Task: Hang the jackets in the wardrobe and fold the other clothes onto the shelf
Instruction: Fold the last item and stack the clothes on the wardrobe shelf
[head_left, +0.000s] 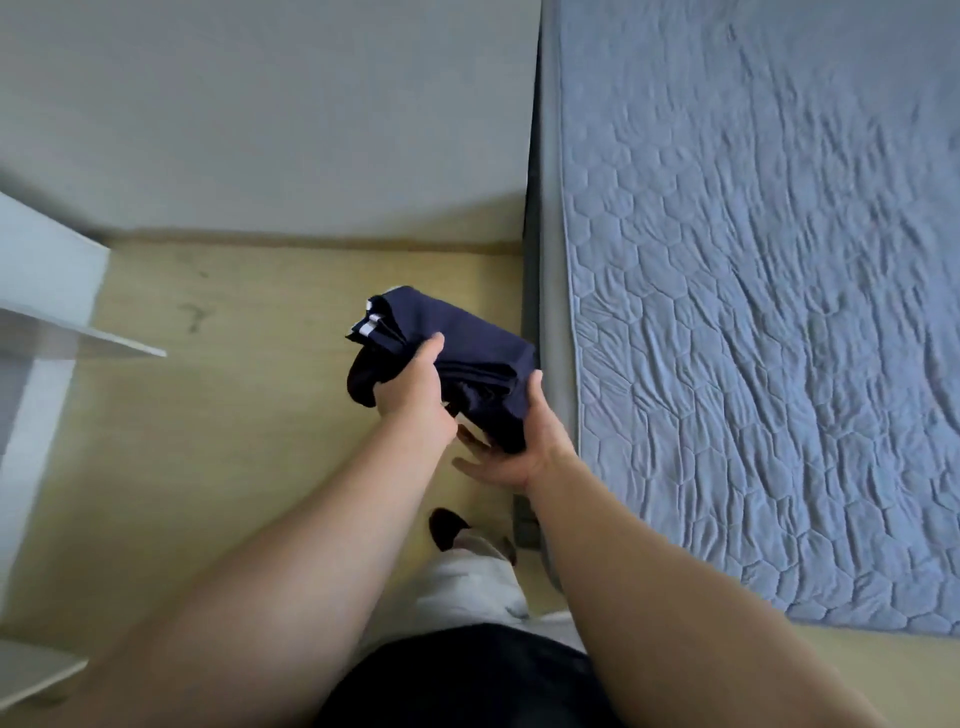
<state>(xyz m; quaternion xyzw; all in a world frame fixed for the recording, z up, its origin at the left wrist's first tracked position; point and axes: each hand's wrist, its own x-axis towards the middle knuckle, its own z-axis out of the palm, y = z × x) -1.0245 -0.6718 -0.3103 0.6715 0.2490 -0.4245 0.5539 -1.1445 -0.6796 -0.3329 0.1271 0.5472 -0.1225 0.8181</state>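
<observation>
A folded navy garment (470, 345) with white stripes at one corner is held in the air over the floor, just left of the bed. My left hand (415, 387) grips its left side, thumb on top. My right hand (519, 441) holds it from below and from the right, thumb up against its edge, fingers spread underneath. A white shelf board (78, 335) of the wardrobe sticks out at the far left. No jackets are in view.
A bed with a blue quilted cover (753, 312) fills the right side. Pale wooden floor (234, 415) lies between bed and wardrobe. A grey wall (260, 114) stands ahead. My legs and a dark slipper (445, 525) show below.
</observation>
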